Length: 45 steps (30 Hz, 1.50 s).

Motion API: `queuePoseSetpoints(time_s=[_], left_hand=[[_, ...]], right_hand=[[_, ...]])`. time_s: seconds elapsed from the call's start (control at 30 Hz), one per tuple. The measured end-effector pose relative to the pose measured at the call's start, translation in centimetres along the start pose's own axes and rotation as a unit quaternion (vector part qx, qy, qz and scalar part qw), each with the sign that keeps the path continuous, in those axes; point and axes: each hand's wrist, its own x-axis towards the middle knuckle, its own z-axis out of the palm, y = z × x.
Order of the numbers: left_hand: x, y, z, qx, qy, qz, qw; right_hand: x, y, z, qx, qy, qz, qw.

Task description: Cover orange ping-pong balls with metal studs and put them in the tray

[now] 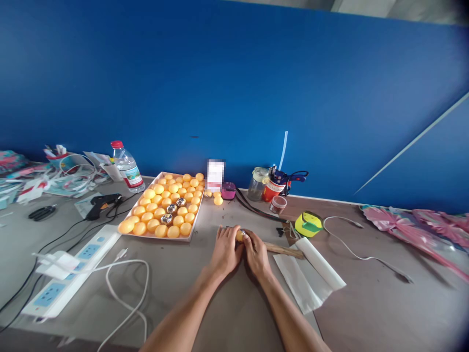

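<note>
Near the middle of the desk (176, 293), my left hand (225, 249) and my right hand (257, 252) meet, fingers curled around a small orange ball (240, 235). Its top looks partly shiny silver; the fingers hide the rest. A wooden stick or handle (284, 250) lies just right of my right hand, its left end hidden. Beside it is a white translucent sheet (311, 276), partly rolled. To the left stands a shallow box (157, 238) full of orange balls (160, 213), among them several shiny silver ones (172, 209).
A white power strip (80, 266) with cables lies at left, near a black glue gun (101, 205) and a water bottle (128, 168). At the back are a jar (257, 183) and a red tool cup (273, 189). A yellow-green tape measure (308, 224) sits at right.
</note>
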Motion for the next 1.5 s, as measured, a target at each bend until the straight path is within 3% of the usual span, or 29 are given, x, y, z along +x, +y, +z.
queuePoseSetpoints(time_s=[1.17,1.5], left_hand=[[-0.01,-0.19,0.15,-0.005,0.015,0.017,1.000],[0.05,-0.64,0.10,0.022,0.005,0.005,1.000]], right_hand=[[-0.01,0.18,0.08,0.038,0.041,0.015,0.998],[0.02,0.29,0.22,-0.010,0.044,0.004,0.999]])
